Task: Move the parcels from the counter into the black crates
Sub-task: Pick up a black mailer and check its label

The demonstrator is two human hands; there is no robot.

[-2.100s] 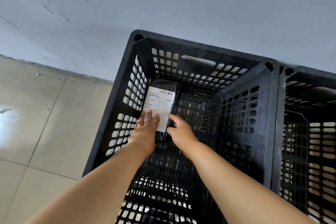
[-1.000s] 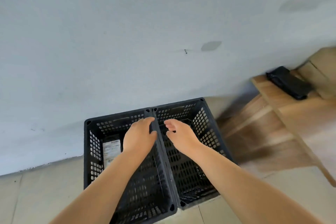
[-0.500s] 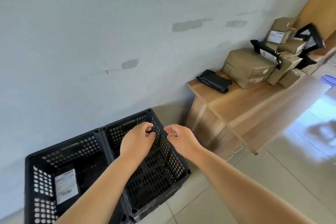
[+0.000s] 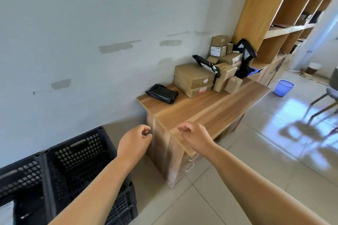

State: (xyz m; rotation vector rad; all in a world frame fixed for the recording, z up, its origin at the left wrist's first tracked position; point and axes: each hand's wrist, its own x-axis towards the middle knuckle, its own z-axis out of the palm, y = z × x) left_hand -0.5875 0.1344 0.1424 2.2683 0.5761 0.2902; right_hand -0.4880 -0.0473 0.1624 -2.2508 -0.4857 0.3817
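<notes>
Your left hand (image 4: pixel 134 141) and right hand (image 4: pixel 196 136) hang loosely curled, empty; the black bag parcel (image 4: pixel 161 93) ahead on the desk (image 4: pixel 201 113) looks soft, light: grip its middle.

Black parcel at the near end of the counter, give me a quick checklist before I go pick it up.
1. Left hand free: ok, fingers loosely curled, holding nothing.
2. Right hand free: ok, holding nothing.
3. Black parcel unobstructed: ok, it lies apart from the stacked cardboard boxes, nothing on top.
4. Within reach: not ok, both hands hover short of it, near the counter corner.
5. Room in the right crate: ok, no parcel visible inside.
6. Parcel weight and firmness: cannot tell.
</notes>
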